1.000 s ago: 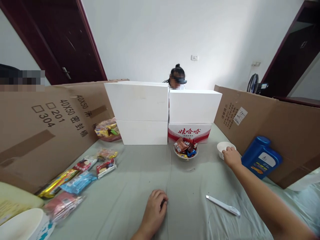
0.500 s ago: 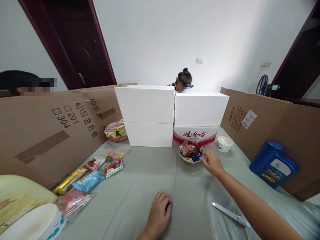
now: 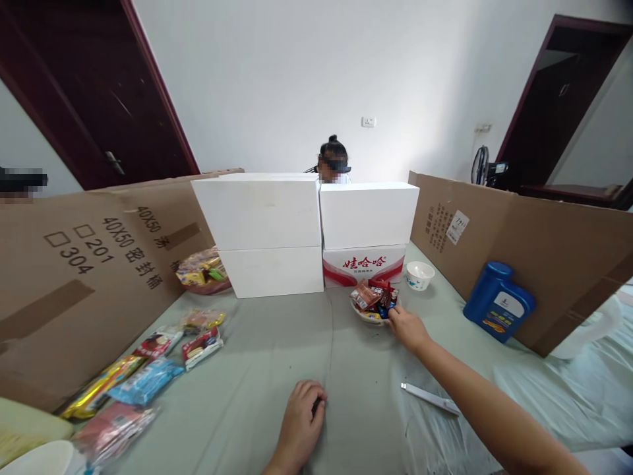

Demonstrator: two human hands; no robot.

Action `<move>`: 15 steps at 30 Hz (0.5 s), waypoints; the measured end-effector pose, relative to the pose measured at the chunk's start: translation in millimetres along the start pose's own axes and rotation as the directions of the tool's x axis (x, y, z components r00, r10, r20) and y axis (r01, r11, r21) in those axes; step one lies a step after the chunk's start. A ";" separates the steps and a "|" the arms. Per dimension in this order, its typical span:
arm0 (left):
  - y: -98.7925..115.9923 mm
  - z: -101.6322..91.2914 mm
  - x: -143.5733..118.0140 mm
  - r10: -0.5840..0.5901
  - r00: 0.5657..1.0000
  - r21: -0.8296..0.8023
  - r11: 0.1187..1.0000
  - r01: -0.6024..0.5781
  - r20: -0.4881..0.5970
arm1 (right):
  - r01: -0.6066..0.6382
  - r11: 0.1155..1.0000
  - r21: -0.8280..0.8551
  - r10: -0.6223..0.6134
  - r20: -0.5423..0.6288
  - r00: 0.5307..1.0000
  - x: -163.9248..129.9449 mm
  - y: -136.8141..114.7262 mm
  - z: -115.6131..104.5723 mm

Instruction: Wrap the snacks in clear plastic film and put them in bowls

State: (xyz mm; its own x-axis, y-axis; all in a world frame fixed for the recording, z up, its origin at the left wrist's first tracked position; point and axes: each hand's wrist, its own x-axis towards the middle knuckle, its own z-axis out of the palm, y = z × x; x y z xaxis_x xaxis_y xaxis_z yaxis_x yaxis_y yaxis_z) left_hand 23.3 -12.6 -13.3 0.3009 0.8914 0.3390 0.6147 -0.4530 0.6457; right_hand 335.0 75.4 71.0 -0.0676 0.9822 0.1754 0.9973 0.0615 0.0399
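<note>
A bowl heaped with wrapped snacks in brown, red and blue stands in front of the red-and-white carton. My right hand is closed on the bowl's right rim; its fingertips are partly hidden by the rim and the wrappers. Nearer to me, my left hand rests on the green tablecloth with its fingers curled in, and nothing shows in it. To the right of the bowl sits a small white cup-like bowl.
White boxes and the carton form a wall, with a person behind. Cardboard panels flank both sides. Packaged snacks and a snack basket lie left; a blue bottle and a white utility knife lie right.
My right hand has closed on the bowl's rim, and the bowl has shifted right relative to the carton. My left hand stays on the cloth. The camera view has turned right.
</note>
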 end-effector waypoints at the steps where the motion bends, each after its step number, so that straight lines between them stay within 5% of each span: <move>1: 0.2 0.0 0.1 -0.001 1.000 0.000 1.000 0.001 -0.001 | -0.018 1.000 -0.014 0.018 0.000 1.000 -8.0 9.0 -0.8; 8: 3.7 -0.7 -0.5 -0.005 1.000 0.022 1.000 0.005 0.005 | -0.210 0.971 -0.111 0.211 0.003 0.977 -41.8 78.2 -3.5; 15: 2.2 0.4 -2.2 0.004 1.000 0.045 0.999 -0.005 0.018 | -0.357 0.925 -0.127 0.359 -0.004 0.933 -6.3 114.5 1.4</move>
State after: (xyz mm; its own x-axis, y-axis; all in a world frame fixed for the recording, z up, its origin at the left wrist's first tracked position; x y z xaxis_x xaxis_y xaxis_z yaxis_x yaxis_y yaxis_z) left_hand 24.3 -15.6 -12.9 0.3167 0.8896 0.3291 0.6455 -0.4563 0.6125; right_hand 449.6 76.5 73.1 0.2953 0.9380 0.1818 0.9434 -0.3163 0.0996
